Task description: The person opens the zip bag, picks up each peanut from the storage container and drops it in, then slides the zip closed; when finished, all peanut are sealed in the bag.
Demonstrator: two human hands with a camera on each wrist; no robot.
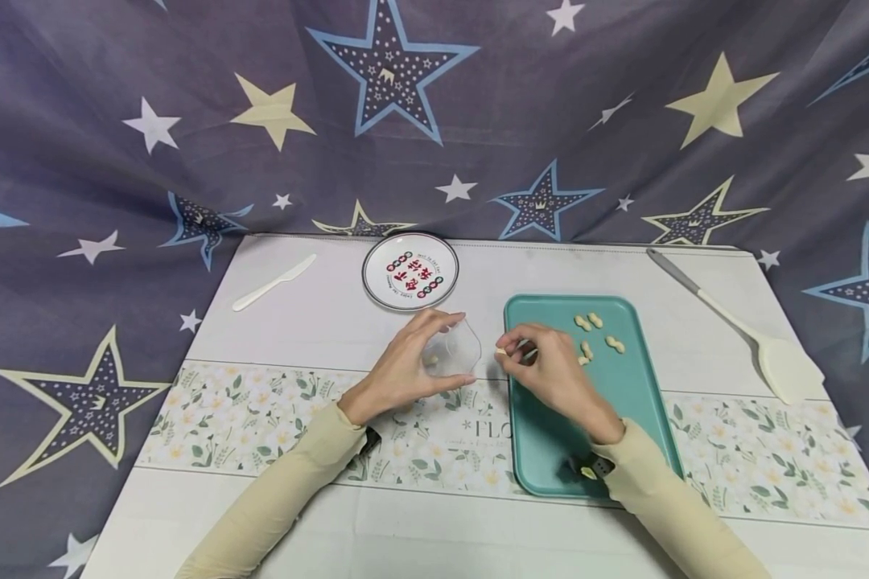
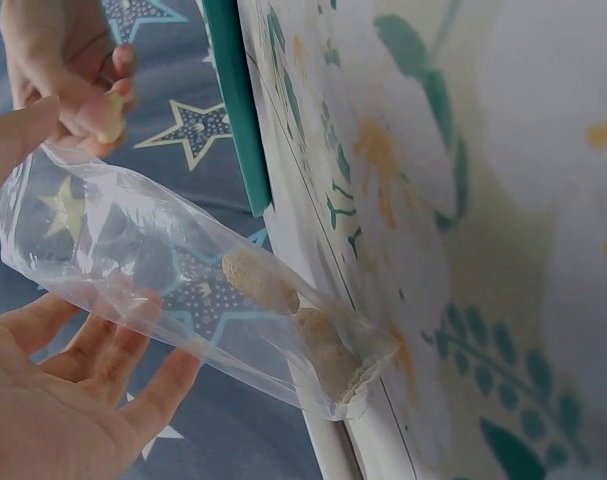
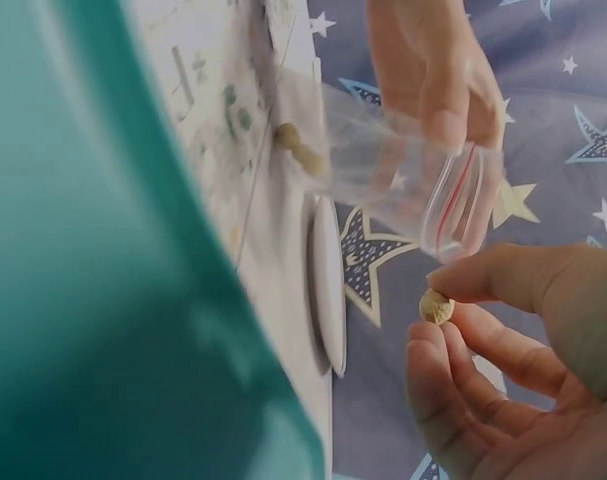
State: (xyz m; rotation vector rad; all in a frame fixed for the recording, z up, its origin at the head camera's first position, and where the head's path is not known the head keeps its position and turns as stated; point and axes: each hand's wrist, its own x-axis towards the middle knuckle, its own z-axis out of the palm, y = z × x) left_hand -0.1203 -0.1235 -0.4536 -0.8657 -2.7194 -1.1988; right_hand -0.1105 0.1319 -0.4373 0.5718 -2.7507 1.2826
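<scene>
My left hand (image 1: pixel 403 366) holds a clear zip-lock bag (image 2: pixel 148 235) by its mouth, thumb and fingers spread wide around it. Inside, at the bag's bottom end, lie unshelled peanuts (image 2: pixel 328 350). A red line runs along the bag's seal in the right wrist view. Between thumb and fingertips, my right hand (image 1: pixel 550 371) pinches one peanut (image 3: pixel 436 306), just to the right of the bag's mouth and apart from it. Beneath that hand is a teal tray (image 1: pixel 623 434), where several more peanuts (image 1: pixel 615 344) lie in its upper half.
A round white plate (image 1: pixel 379 277) with red characters stands behind my left hand. At the back left lies a white plastic knife (image 1: pixel 275 282). To the tray's right is a white spatula (image 1: pixel 778 358) with a grey handle. A star-patterned cloth (image 1: pixel 275 185) hangs behind the table.
</scene>
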